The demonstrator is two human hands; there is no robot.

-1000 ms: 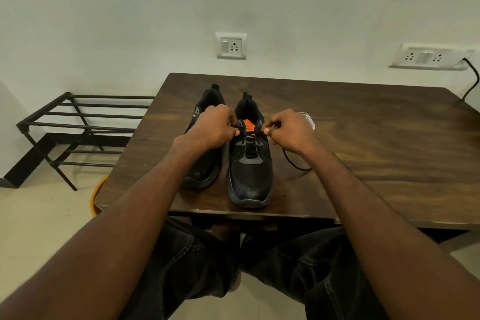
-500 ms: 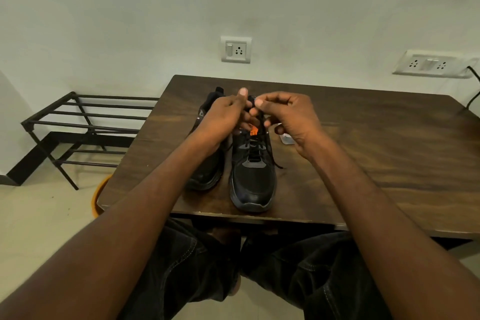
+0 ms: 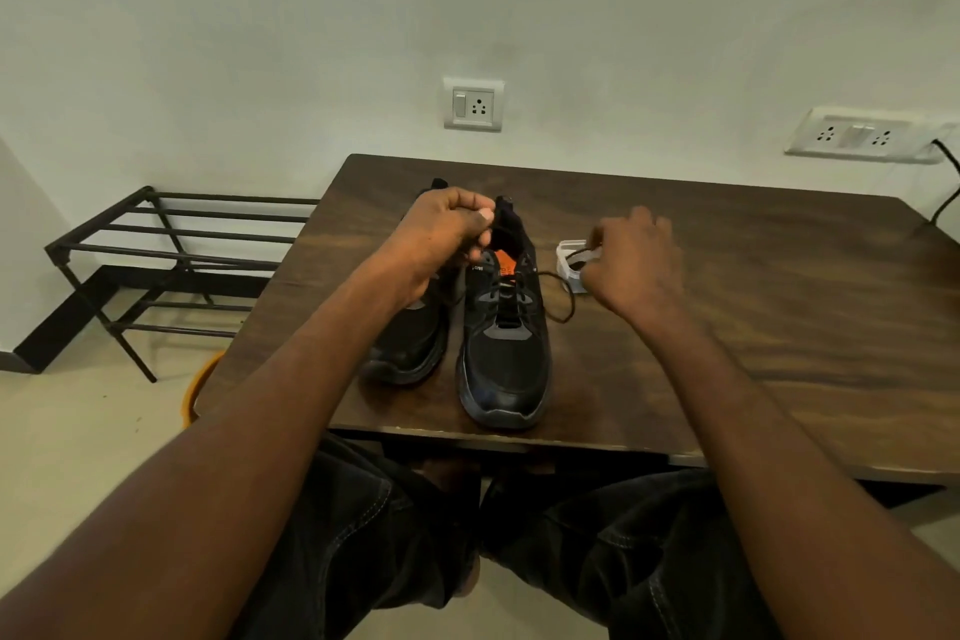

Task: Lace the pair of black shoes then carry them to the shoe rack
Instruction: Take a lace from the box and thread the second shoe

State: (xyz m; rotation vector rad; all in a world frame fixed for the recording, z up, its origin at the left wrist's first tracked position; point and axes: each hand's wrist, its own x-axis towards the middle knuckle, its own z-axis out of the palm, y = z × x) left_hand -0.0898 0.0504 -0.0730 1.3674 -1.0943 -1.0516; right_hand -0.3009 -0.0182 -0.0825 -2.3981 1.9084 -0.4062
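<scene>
Two black shoes stand side by side on the dark wooden table [image 3: 727, 307], toes toward me. The right shoe [image 3: 506, 359] has an orange tag at its tongue and a black lace [image 3: 563, 299] trailing off to the right. My left hand [image 3: 447, 234] hovers over the shoes' collars with fingers curled, pinching a lace end near the right shoe's tongue. My left forearm covers much of the left shoe [image 3: 410, 343]. My right hand [image 3: 634, 270] is out to the right of the shoe, fingers curled on the other lace end.
A small white object [image 3: 569, 263] lies on the table beside my right hand. A black metal shoe rack [image 3: 171, 255] stands on the floor to the left against the wall. An orange rim [image 3: 200, 387] shows under the table's left corner. Wall sockets sit behind.
My right hand has swung from above the shoe's tongue out to the right, drawing the lace sideways. My left hand stays over the collar.
</scene>
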